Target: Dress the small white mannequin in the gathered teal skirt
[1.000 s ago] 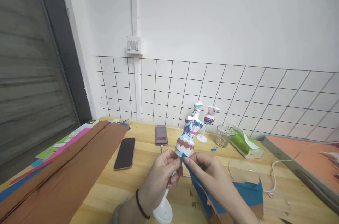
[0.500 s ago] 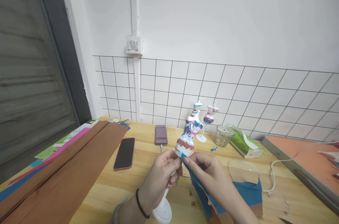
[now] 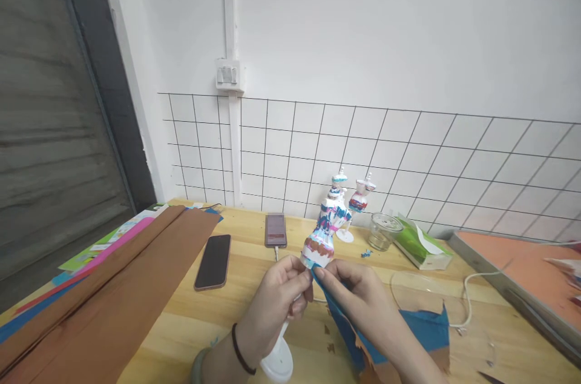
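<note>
A small white dress-form mannequin (image 3: 320,238), patched with blue, pink and brown paper, is tilted in front of me. My left hand (image 3: 284,290) is closed round its stem below the torso, and its round white base (image 3: 276,361) shows beneath the hand. My right hand (image 3: 351,287) pinches a blue sheet of crepe-like paper (image 3: 338,305) against the mannequin's lower edge. The rest of that sheet hangs down under my right forearm, with a torn brown edge. My fingertips nearly meet there and hide the exact contact.
Behind stand two similar mannequins (image 3: 362,193). A clear cup (image 3: 385,231) and a green tissue pack (image 3: 422,244) are at right, near an orange-lined tray (image 3: 512,269). Two phones (image 3: 213,261) lie left of centre. Folded brown paper (image 3: 113,293) covers the left side. A white cable (image 3: 469,296) curves at right.
Hardly anything differs. The mannequin in my left hand has shifted very slightly to the right at its top, while both hands keep their hold.
</note>
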Motion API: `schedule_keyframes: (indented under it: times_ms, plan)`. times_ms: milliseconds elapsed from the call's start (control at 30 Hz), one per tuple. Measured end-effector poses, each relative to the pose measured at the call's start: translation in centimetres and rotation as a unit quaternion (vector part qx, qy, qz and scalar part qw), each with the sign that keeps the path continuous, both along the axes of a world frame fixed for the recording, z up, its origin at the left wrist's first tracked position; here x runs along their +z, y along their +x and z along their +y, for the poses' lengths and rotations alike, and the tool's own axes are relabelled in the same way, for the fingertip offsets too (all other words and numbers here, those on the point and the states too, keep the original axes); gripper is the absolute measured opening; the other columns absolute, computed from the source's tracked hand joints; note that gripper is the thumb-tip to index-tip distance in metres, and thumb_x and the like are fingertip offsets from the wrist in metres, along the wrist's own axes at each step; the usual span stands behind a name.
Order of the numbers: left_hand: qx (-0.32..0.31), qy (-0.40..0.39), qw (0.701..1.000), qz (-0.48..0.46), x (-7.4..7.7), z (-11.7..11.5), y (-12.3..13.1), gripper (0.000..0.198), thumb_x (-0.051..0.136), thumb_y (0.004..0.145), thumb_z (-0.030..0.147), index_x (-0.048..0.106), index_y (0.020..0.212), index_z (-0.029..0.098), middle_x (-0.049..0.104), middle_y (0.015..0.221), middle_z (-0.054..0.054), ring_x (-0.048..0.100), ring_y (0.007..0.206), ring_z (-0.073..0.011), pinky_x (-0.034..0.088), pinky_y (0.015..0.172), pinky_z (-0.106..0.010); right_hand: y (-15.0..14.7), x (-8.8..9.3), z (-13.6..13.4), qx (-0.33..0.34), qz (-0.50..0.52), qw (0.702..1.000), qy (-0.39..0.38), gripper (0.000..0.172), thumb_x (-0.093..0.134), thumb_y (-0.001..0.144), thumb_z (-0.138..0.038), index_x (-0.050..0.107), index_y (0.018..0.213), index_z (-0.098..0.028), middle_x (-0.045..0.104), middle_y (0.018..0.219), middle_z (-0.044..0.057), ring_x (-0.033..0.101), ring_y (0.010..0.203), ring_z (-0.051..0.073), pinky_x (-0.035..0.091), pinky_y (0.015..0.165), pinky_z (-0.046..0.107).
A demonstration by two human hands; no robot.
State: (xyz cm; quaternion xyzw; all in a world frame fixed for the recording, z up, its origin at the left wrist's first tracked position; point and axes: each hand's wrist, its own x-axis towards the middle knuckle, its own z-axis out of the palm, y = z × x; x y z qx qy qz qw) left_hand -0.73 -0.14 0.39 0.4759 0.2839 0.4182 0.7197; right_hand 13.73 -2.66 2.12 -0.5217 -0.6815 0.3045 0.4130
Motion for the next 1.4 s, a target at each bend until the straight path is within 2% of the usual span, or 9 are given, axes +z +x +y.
schedule_keyframes:
  times_ms: [367,500,733,867,967,1067,1167,1300,1400]
  plan:
    - [-0.013,-0.008,1.0,0.006,0.5,-0.2,-0.2,0.025,0.057,0.076,0.04,0.045,0.078,0.018,0.046,0.058,0.006,0.024,0.041,-0.002,0.01,0.04,-0.019,0.1,0.3,0.1,0.001,0.001,1.0,-0.01,0.039,0.045,0.084,-0.045,0.043,0.056,-0.019,0.036,0.054,-0.005,0.034,0.052,0.01,0.028,0.048,0.022]
    - [0.017,0.024,0.999,0.039,0.3,-0.2,0.0,0.033,0.059,0.073,0.048,0.043,0.073,0.018,0.041,0.051,0.008,0.023,0.038,-0.0021,0.011,0.037,-0.018,0.0,-0.1,0.1,-0.007,-0.02,1.0,-0.002,0.038,0.045,0.085,-0.044,0.047,0.057,-0.018,0.039,0.054,-0.004,0.035,0.053,0.01,0.029,0.047,0.022]
    - [0.053,0.032,0.997,0.052,0.6,0.1,-0.1,0.034,0.065,0.067,0.045,0.044,0.068,0.018,0.035,0.044,0.011,0.022,0.036,-0.0026,0.012,0.035,-0.016,-0.7,-0.6,0.2,-0.039,-0.087,0.994,0.044,0.038,0.045,0.086,-0.041,0.053,0.057,-0.017,0.046,0.052,-0.003,0.039,0.051,0.011,0.03,0.046,0.022]
    - [0.059,0.054,0.994,0.07,0.8,0.5,-0.8,0.031,0.065,0.068,0.043,0.047,0.07,0.018,0.038,0.046,0.01,0.026,0.036,-0.0028,0.014,0.034,-0.016,-0.9,-0.5,0.1,-0.038,-0.085,0.995,0.028,0.029,0.05,0.083,-0.04,0.057,0.066,-0.018,0.054,0.059,-0.002,0.046,0.056,0.012,0.035,0.051,0.022]
    - [0.061,0.086,0.99,0.091,0.9,0.9,-1.8,0.027,0.059,0.075,0.042,0.049,0.071,0.018,0.041,0.047,0.008,0.032,0.036,-0.0042,0.022,0.035,-0.017,-1.0,-0.6,0.1,-0.038,-0.058,0.998,0.012,0.018,0.058,0.078,-0.038,0.058,0.078,-0.019,0.057,0.066,-0.002,0.05,0.06,0.014,0.038,0.054,0.023]
    - [0.07,0.128,0.982,0.119,1.5,1.2,-2.9,0.026,0.056,0.078,0.041,0.052,0.071,0.017,0.05,0.054,0.004,0.044,0.045,-0.0076,0.034,0.043,-0.019,-0.9,-0.9,0.2,-0.014,-0.018,1.0,-0.016,0.03,0.063,0.074,-0.037,0.055,0.099,-0.022,0.058,0.072,-0.002,0.054,0.067,0.016,0.041,0.058,0.025]
    - [0.089,0.162,0.969,0.161,2.5,1.2,-4.1,0.023,0.057,0.078,0.04,0.056,0.075,0.016,0.058,0.064,0.0,0.05,0.056,-0.011,0.038,0.051,-0.02,-0.8,-1.1,0.4,0.015,0.001,0.999,-0.034,0.037,0.065,0.072,-0.033,0.054,0.105,-0.022,0.06,0.078,-0.001,0.056,0.074,0.018,0.044,0.065,0.027]
    - [0.134,0.189,0.951,0.204,4.0,1.0,-5.8,0.021,0.058,0.078,0.039,0.059,0.077,0.017,0.058,0.066,0.001,0.05,0.06,-0.0109,0.039,0.054,-0.02,-0.7,-1.3,0.9,0.056,0.005,0.998,-0.039,0.025,0.062,0.074,-0.027,0.06,0.098,-0.022,0.065,0.09,0.001,0.058,0.083,0.02,0.044,0.072,0.028]
    - [0.184,0.203,0.931,0.243,4.9,1.0,-7.2,0.022,0.059,0.076,0.04,0.059,0.074,0.018,0.055,0.062,0.002,0.05,0.059,-0.0115,0.039,0.053,-0.02,-0.5,-1.6,1.4,0.063,-0.023,0.997,-0.047,0.014,0.058,0.077,-0.026,0.062,0.09,-0.021,0.066,0.086,0.0,0.059,0.079,0.018,0.043,0.069,0.026]
